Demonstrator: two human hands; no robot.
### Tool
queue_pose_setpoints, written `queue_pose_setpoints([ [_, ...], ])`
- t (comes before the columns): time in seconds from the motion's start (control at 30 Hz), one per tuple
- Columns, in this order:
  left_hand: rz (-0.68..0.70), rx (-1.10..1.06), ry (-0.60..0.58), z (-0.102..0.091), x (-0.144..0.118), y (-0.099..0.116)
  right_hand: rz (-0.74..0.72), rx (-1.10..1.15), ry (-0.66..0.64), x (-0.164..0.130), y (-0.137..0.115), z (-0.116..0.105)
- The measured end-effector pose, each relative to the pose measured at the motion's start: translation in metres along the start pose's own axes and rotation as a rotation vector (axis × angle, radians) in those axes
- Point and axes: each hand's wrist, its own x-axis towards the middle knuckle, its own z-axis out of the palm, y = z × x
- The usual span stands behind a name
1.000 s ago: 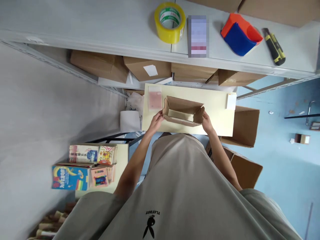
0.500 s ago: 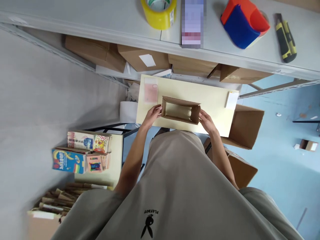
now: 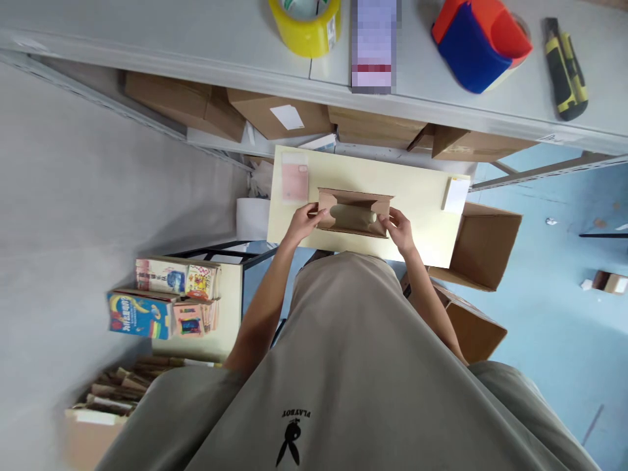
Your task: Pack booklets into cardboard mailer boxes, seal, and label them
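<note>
A small cardboard box (image 3: 354,197) lies open-topped on the pale yellow tabletop (image 3: 417,182), with its long walls standing and the tabletop showing through its middle. My left hand (image 3: 303,223) grips its left end, thumb on the inward-folded end flap and fingers outside. At the opposite end, my right hand (image 3: 398,231) has the right flap between thumb and fingers. A pink notebook-like item (image 3: 294,178) lies on the tabletop beyond my left hand. Toward the right edge is a small white box or pad (image 3: 456,195).
Above the tabletop runs a grey shelf (image 3: 196,46) with a yellow tape roll (image 3: 307,31), a red-and-blue tape dispenser (image 3: 473,49) and a utility knife (image 3: 564,72). Large cartons (image 3: 488,248) stand at right. Books (image 3: 140,315) are stacked on a side table at left.
Both end flaps of the box have folded inward under my thumbs. My hands have moved slightly toward each other, from the outer ends onto the flaps.
</note>
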Motion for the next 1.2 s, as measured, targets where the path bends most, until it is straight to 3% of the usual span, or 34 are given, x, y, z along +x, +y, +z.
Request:
queue_pose_setpoints([
  [0.33,0.038,0.105,-0.014,-0.002,0.009,0.004,-0.096,-0.214,0.126,0.007,0.008,0.004],
  [0.53,0.101,0.034,0.038,-0.012,-0.001,0.006,-0.057,-0.245,0.190,-0.014,-0.017,0.002],
  [0.6,0.161,0.019,-0.012,-0.022,-0.011,0.011,-0.095,-0.214,0.118,-0.027,-0.027,-0.007],
  [0.73,0.179,-0.003,-0.224,-0.039,-0.028,0.018,-0.139,-0.204,-0.163,-0.047,-0.039,-0.024],
  [0.8,0.195,-0.003,-0.290,-0.040,-0.030,0.016,-0.131,-0.238,-0.177,-0.049,-0.039,-0.027],
  [0.87,0.225,0.034,-0.243,-0.036,-0.026,0.011,-0.132,-0.263,-0.111,-0.047,-0.038,-0.025],
  [1.0,0.193,0.139,-0.009,-0.023,-0.014,0.003,-0.125,-0.273,0.035,-0.033,-0.034,-0.016],
  [1.2,0.316,0.236,-0.016,-0.019,-0.012,0.003,-0.185,-0.399,0.110,-0.020,-0.036,-0.011],
])
